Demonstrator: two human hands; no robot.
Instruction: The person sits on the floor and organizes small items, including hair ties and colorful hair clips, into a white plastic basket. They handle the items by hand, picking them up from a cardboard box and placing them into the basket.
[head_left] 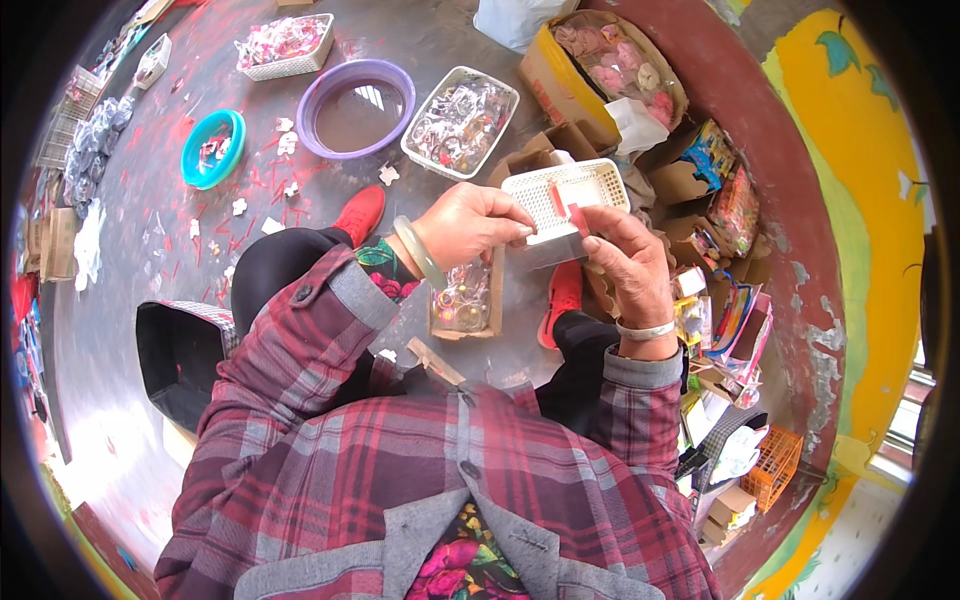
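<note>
My left hand [470,228], with a pale bangle [420,253] at its wrist, is closed in a pinch at the near left corner of a white plastic basket [522,190]. What its fingertips hold is too small to make out. Between the thumb and fingers of my right hand [633,265] is a small red strip [579,220], just over the basket's near right side. Inside the basket lies another red piece [557,200] beside something white. Below the basket's near edge shows a see-through plastic surface [545,254].
A carton of small bagged items [463,300] sits between my feet. Ahead stand a white basket of small pieces [408,146], a purple basin [304,120] and a teal basin [188,165]. Cartons [545,75] line the right wall. Red scraps litter the floor.
</note>
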